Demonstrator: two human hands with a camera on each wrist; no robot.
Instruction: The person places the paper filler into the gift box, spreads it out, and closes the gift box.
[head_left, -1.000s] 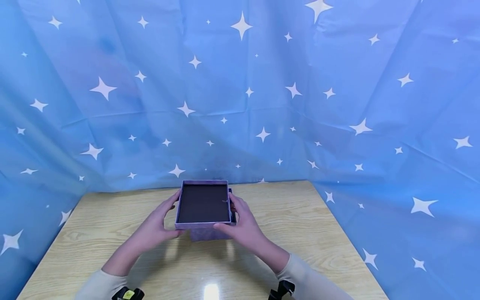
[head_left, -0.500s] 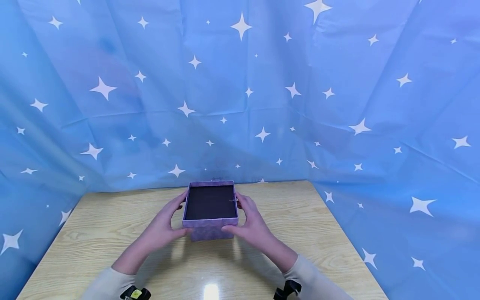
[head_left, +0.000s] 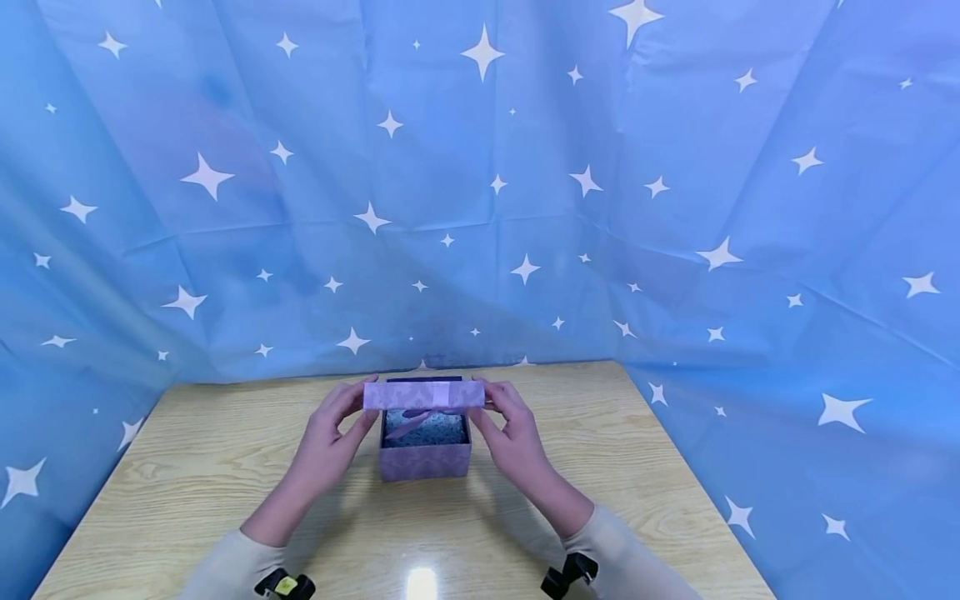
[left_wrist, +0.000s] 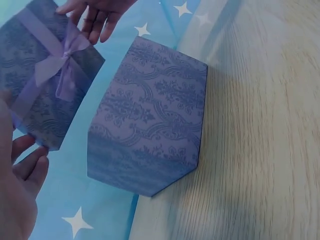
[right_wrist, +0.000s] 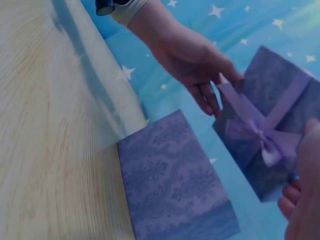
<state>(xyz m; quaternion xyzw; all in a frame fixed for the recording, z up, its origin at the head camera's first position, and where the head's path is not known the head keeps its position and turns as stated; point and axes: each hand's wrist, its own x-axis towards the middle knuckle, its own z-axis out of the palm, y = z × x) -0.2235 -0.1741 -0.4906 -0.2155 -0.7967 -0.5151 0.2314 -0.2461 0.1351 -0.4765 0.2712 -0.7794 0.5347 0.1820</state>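
Both hands hold a purple patterned box lid (head_left: 405, 395) raised over an uncovered gift box (head_left: 425, 463) on the table. My left hand (head_left: 330, 442) grips the lid's left edge, my right hand (head_left: 517, 442) its right edge. Its side wall faces the head camera. On its top, a lilac ribbon bow (left_wrist: 64, 56) shows in the left wrist view, and the same bow (right_wrist: 261, 136) in the right wrist view. Bluish shredded filler (head_left: 442, 429) lies inside the box; anything beneath it is hidden. The box's damask-patterned wall (left_wrist: 150, 100) fills the middle of the left wrist view.
A light wood-grain table (head_left: 585, 467) bears the box near its back edge. Behind and around hangs a blue cloth (head_left: 450, 167) with white stars. Black wrist cameras (head_left: 570, 575) sit on both sleeves.
The lid, earlier held with its dark inside facing the head camera, shifted right and then tipped to show its side wall. The box's filler has come into sight. Both hands turned with the lid.
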